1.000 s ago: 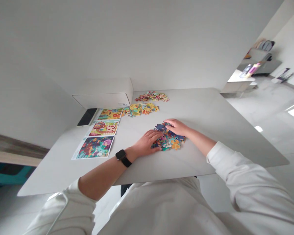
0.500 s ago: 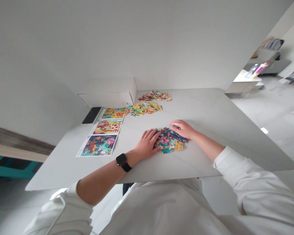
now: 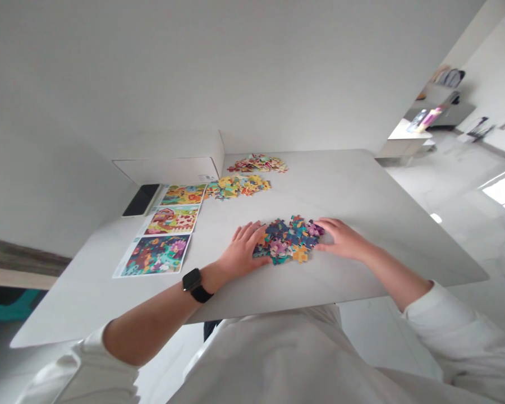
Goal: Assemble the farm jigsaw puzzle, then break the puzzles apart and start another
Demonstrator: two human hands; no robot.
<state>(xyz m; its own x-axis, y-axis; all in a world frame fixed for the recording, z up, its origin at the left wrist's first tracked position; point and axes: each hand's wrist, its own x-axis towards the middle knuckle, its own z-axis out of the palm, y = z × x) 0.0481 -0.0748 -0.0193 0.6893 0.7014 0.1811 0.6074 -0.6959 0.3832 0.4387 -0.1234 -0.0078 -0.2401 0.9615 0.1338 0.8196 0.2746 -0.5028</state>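
Observation:
A heap of dark blue, teal, purple and orange jigsaw puzzle pieces lies on the table in front of me. My left hand rests against the heap's left side, fingers spread and thumb along its near edge. At the right edge, my right hand curves round the pieces with thumb and fingers apart. Neither hand grips a piece. To the left lies a sheet with three printed pictures; its lowest picture shares the heap's dark colours.
Farther back on the white table are a yellow heap of puzzle pieces and a reddish heap. A white box stands against the wall, with a phone in front of it.
My right hand has gone from the top of the heap to its right side, and its fingers have opened wider. My left hand stays at the left side. The camera view has shifted slightly.

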